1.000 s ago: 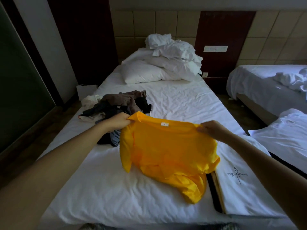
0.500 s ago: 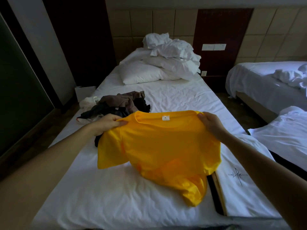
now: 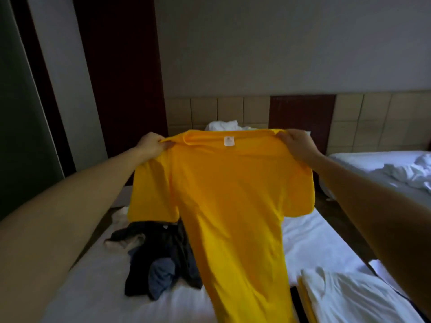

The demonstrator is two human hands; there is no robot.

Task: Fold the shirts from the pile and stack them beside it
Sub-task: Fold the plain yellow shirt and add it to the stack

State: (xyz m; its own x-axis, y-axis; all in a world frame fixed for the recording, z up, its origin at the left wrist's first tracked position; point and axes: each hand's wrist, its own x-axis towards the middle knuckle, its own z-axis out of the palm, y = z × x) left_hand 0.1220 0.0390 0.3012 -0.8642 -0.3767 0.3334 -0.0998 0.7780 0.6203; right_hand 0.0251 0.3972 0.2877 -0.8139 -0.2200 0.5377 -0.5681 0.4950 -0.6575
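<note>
Left fingers point(image 3: 164, 144): curled against the thumb, we pinch the left shoulder of the yellow shirt point(image 3: 233, 197).
Right fingers point(image 3: 281, 136): curled the same way, we pinch the right shoulder beside the collar.
Hands: our left hand point(image 3: 150, 145) and right hand point(image 3: 297, 145) are raised level and well apart, pulling the neckline taut between them.
Shirt: it hangs in the air above the bed point(image 3: 93, 290), spread wide. A white tag point(image 3: 229, 141) sits at the collar, both short sleeves droop, and the hem runs out of view at the near edge.
Pile point(image 3: 161, 255): dark crumpled clothes lie on the sheet at the left, partly hidden behind the shirt.
Stack point(image 3: 345, 297): folded clothes lie at the near right, with a white one on top.
Far end: pillows point(image 3: 222, 125) show above the collar, with a tiled headboard point(image 3: 231, 110) behind them.
Right side: we see a second bed point(image 3: 363, 163) with rumpled white bedding.
</note>
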